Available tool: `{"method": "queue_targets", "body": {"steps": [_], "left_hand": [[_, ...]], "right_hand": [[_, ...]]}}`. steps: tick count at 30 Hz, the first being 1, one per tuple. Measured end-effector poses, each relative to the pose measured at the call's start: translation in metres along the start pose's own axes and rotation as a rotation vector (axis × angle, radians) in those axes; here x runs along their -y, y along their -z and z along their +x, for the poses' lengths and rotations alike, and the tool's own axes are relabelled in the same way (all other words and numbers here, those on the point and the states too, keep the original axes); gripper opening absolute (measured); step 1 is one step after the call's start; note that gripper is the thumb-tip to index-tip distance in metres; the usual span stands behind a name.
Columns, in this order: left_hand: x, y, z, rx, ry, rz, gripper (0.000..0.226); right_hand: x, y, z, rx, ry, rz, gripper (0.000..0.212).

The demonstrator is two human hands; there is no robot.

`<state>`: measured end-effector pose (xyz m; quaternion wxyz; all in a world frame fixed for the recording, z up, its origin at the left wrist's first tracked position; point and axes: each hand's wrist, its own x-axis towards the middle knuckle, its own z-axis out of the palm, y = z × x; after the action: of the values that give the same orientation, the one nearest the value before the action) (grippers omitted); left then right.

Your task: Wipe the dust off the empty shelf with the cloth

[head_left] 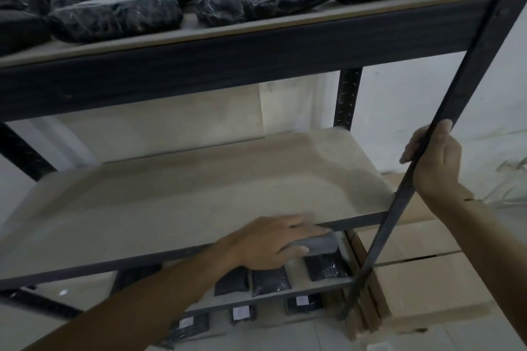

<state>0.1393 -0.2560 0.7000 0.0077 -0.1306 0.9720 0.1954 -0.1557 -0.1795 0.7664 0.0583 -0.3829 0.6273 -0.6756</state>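
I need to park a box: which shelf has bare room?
The middle shelf is bare from the back wall to the front edge, where the left hand holds the cloth. The top shelf is crowded with black bags.

The shelf is pale beige with a dark grey front edge. The cloth at that edge is grey. Above the shelf, black bags shine in clear wrap. The post is black, the boxes right of it tan.
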Motion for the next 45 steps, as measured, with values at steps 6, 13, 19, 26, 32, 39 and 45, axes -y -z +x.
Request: {"method": "queue_targets", "body": {"steps": [6, 13, 19, 26, 32, 39, 45], "left_hand": [[0.047, 0.032, -0.026, -0.214, 0.149, -0.135, 0.052], [0.156, 0.073, -0.024, -0.367, 0.426, -0.026, 0.063], [0.229, 0.092, -0.015, -0.468, 0.587, 0.075, 0.066], [0.220, 0.059, 0.025, -0.521, 0.696, 0.197, 0.050], [0.214, 0.081, 0.030, -0.311, 0.340, 0.102, 0.054], [0.212, 0.068, 0.025, -0.364, 0.371, 0.074, 0.055], [0.141, 0.048, -0.027, -0.214, 0.084, -0.050, 0.046]], "right_hand": [[-0.007, -0.002, -0.075, -0.210, 0.224, -0.172, 0.022], [-0.039, -0.056, -0.052, 0.593, 0.232, -0.513, 0.043], [-0.077, -0.075, -0.018, 0.982, 0.223, -0.941, 0.075], [-0.089, -0.072, -0.024, 0.913, 0.260, -0.928, 0.073], [-0.090, -0.072, -0.023, 0.915, 0.268, -0.906, 0.074], [-0.092, -0.071, -0.019, 0.928, 0.267, -0.905, 0.073], [-0.089, -0.073, -0.019, 0.912, 0.253, -0.897, 0.075]]}}
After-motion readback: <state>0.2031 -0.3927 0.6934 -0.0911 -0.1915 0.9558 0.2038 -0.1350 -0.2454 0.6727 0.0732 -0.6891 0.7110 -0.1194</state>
